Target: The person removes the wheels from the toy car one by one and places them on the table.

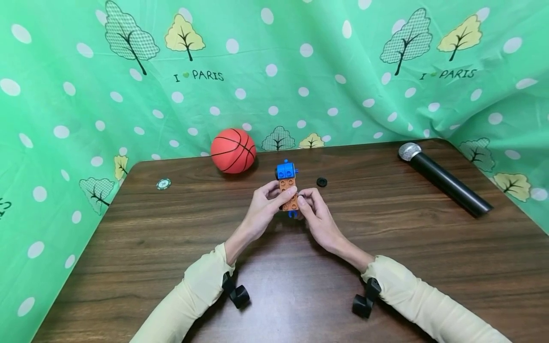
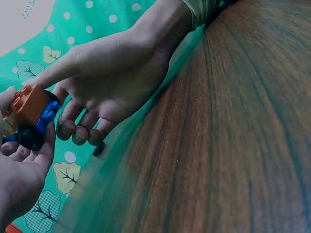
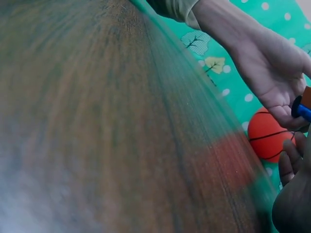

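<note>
The left hand (image 1: 266, 205) has the toy (image 1: 288, 183) pinched, thumb across the top and fingers underneath, while the right hand (image 1: 319, 219) nips at its side, thumb and fingers nearly closed. Going by the head view, it's held up over the middle of the desk (image 1: 171, 247), nearer the person than the ball (image 1: 233, 150) and the loose black ring (image 1: 321, 182). Looks like plastic blocks, so I'd guess light, stiff and a bit slick.

Left wrist view shows a black wheel (image 2: 29, 137) low on the toy; the right hand's other three fingers curl loosely, holding nothing. I'd grab the chunky orange body and stay off the wheels and thin blue bits, since those might twist or pop off.

Right wrist view only catches a sliver of the toy at the edge, so can't tell the right hand's grip there.
</note>
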Demonstrator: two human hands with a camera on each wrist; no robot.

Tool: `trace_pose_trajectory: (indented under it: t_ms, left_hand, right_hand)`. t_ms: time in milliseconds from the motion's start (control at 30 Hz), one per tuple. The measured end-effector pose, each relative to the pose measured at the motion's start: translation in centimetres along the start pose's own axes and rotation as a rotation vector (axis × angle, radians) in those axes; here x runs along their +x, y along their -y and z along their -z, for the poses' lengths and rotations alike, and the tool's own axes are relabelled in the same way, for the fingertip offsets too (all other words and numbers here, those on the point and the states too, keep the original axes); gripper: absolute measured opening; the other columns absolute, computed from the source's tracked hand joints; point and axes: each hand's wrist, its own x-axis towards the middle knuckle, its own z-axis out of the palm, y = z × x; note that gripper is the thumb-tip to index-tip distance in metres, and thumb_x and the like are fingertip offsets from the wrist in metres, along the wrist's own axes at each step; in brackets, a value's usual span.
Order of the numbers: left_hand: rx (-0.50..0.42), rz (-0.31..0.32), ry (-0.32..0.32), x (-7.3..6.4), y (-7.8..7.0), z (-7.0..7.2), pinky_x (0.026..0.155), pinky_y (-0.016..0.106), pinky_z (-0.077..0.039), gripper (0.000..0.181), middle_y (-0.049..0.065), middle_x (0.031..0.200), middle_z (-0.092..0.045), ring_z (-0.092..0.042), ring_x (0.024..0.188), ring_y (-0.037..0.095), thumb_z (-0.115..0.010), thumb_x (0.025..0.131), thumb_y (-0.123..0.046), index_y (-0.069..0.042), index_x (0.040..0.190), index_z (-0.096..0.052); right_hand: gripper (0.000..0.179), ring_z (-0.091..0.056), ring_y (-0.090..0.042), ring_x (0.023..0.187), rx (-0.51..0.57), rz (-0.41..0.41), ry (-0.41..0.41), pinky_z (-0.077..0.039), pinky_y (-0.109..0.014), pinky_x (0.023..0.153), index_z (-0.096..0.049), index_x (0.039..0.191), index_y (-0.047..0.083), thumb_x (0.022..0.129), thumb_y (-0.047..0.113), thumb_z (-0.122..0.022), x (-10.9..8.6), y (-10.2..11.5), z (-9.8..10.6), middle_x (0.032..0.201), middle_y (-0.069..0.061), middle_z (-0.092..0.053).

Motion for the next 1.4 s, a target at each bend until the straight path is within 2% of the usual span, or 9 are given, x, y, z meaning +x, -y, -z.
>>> trace_pose_trajectory:
  t_ms: [133,200,367,467,600,833,1133,1400]
  left_hand:
    - [-0.034,0.014,0.005,0.0,0.0,0.0,0.080,0.030,-0.056,0.033,0.011,0.105,-0.072,-0.067,0.090,0.014,-0.066,0.100,-0.015,0.005,0.127,-0.063]
    - [-0.034,0.019,0.003,-0.1,0.0,0.1,0.081,0.030,-0.057,0.033,0.012,0.106,-0.072,-0.067,0.090,0.014,-0.066,0.101,-0.015,0.005,0.127,-0.063]
    - [-0.063,0.051,0.004,-0.2,-0.1,0.2,0.084,0.033,-0.058,0.036,0.019,0.113,-0.070,-0.068,0.094,0.015,-0.064,0.102,-0.015,0.006,0.131,-0.060]
    - [-0.067,0.062,0.017,-0.2,-0.2,0.2,0.085,0.033,-0.058,0.037,0.023,0.116,-0.068,-0.067,0.096,0.015,-0.064,0.103,-0.016,0.006,0.132,-0.059]
    - [-0.032,0.052,0.032,-0.3,-0.3,0.1,0.083,0.030,-0.057,0.036,0.019,0.112,-0.070,-0.067,0.094,0.014,-0.065,0.102,-0.016,0.006,0.129,-0.061]
    - [-0.054,0.052,0.046,-0.5,-0.3,-0.1,0.082,0.029,-0.057,0.033,0.011,0.106,-0.070,-0.067,0.093,0.013,-0.063,0.102,-0.012,0.009,0.128,-0.060]
    - [-0.019,0.060,0.053,-0.6,-0.2,0.1,0.083,0.029,-0.057,0.035,0.014,0.107,-0.071,-0.067,0.093,0.013,-0.063,0.102,-0.013,0.010,0.129,-0.060]
    - [-0.034,0.095,0.072,-0.5,-0.1,0.5,0.083,0.030,-0.058,0.035,0.014,0.105,-0.071,-0.068,0.091,0.013,-0.062,0.102,-0.013,0.011,0.128,-0.059]
  right_hand:
    - [0.017,-0.056,-0.018,0.079,0.001,0.026,-0.029,-0.048,-0.028,0.072,-0.051,0.117,-0.006,0.111,0.009,-0.044,0.1,-0.2,-0.1,0.088,-0.011,-0.059]
    - [0.016,-0.057,-0.015,0.078,-0.011,0.050,-0.053,-0.048,-0.026,0.071,-0.055,0.115,-0.006,0.110,0.007,-0.047,0.1,-0.2,-0.1,0.087,-0.010,-0.060]
    - [0.011,-0.065,-0.020,0.069,-0.044,0.142,-0.101,-0.054,-0.029,0.064,-0.063,0.110,-0.006,0.106,0.001,-0.055,0.0,-0.1,-0.2,0.084,-0.012,-0.070]
    - [0.007,-0.066,-0.023,0.064,-0.117,0.205,-0.133,-0.053,-0.027,0.061,-0.065,0.106,-0.003,0.104,-0.001,-0.058,-0.1,-0.2,-0.2,0.082,-0.010,-0.072]
    - [0.005,-0.061,-0.013,0.065,-0.202,0.284,-0.166,-0.048,-0.019,0.061,-0.066,0.102,0.000,0.101,-0.002,-0.062,-0.1,-0.4,0.0,0.080,-0.006,-0.071]
    - [0.008,-0.052,-0.006,0.060,-0.260,0.390,-0.152,-0.042,-0.018,0.054,-0.064,0.097,0.004,0.097,-0.004,-0.062,0.2,-0.6,0.4,0.071,0.004,-0.061]
    - [0.005,-0.052,-0.006,0.059,-0.323,0.354,-0.088,-0.041,-0.019,0.054,-0.064,0.095,0.007,0.097,0.003,-0.061,0.4,-0.4,0.9,0.071,0.006,-0.061]
    - [0.009,-0.054,-0.006,0.059,-0.307,0.328,-0.037,-0.042,-0.020,0.055,-0.063,0.094,0.007,0.095,-0.002,-0.062,0.4,-0.4,0.9,0.071,0.007,-0.062]
